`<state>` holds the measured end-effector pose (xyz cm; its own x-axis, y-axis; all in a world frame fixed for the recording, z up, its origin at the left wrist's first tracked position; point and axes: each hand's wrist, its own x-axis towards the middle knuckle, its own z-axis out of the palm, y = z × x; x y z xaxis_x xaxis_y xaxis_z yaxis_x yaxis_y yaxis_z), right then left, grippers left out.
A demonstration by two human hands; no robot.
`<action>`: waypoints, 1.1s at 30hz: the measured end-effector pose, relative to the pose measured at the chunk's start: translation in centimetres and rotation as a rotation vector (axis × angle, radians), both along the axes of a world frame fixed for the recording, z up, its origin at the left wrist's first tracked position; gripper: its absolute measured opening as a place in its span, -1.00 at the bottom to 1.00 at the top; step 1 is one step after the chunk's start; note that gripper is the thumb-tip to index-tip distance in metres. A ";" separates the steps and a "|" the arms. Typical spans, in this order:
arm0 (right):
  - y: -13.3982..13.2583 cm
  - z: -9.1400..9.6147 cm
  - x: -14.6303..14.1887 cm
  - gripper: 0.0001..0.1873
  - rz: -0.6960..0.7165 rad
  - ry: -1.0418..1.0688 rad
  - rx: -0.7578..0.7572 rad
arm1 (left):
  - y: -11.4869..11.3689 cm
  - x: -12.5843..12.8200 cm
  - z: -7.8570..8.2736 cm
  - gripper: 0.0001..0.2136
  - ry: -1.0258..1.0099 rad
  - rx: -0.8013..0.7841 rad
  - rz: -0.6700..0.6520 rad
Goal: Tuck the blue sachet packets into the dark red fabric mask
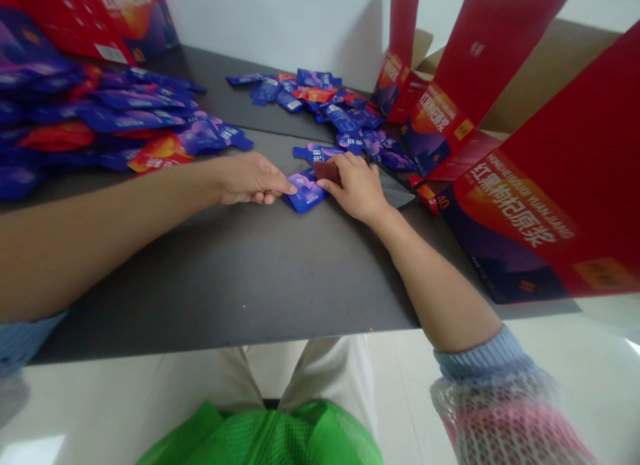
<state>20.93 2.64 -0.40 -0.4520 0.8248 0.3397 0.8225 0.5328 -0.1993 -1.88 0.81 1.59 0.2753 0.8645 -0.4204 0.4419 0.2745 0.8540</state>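
My left hand (257, 179) pinches the left end of a blue-purple sachet (309, 191) that lies on the grey table. Over the sachet's other end is my right hand (356, 187), its fingers closed on a dark reddish-brown flat piece (328, 172). What that piece is I cannot make out. Just behind it lies another blue-purple sachet (305, 153). A dark grey flat sheet (397, 190) shows on the table to the right of my right hand.
A high pile of blue and red sachets (125, 118) lies on the left, and a looser pile (345, 115) at the back. Open red boxes (540, 218) stand along the right side. Another red box (135, 18) is at the back left, by the white wall (280, 25).
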 end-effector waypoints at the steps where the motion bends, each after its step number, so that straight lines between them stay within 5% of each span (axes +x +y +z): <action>1: 0.2 0.0 0.2 -0.60 -0.020 0.032 0.012 | -0.2 0.2 0.0 -0.81 0.002 0.010 0.025; 5: 0.4 0.2 0.5 -0.57 -0.084 0.315 0.136 | -1.3 1.1 -0.6 -0.89 0.087 0.149 0.212; 9: -0.8 1.4 0.3 -0.45 -0.129 0.544 0.271 | -2.9 1.7 -1.4 -0.94 0.179 0.522 0.312; 13: -2.9 2.7 -0.3 -0.38 -0.105 0.540 0.266 | -4.4 1.9 -1.8 -0.90 0.421 0.899 0.083; 17: -3.8 2.4 -1.2 -0.40 0.062 0.422 0.150 | -5.1 2.4 -1.9 -0.85 0.696 1.072 -0.226; 22: -3.8 1.1 -2.2 -0.41 0.319 0.207 -0.055 | -5.1 2.6 -2.0 -0.75 0.910 1.068 -0.245; 33: -1.1 0.5 -0.9 -0.41 0.168 0.025 -0.025 | -6.9 3.4 -1.0 -0.67 1.053 1.411 -0.434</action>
<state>20.07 1.57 0.13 -0.5756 0.7468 0.3331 0.7170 0.6568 -0.2335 1.52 -6.04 0.59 0.6863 0.6342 0.3560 0.7273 -0.5987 -0.3355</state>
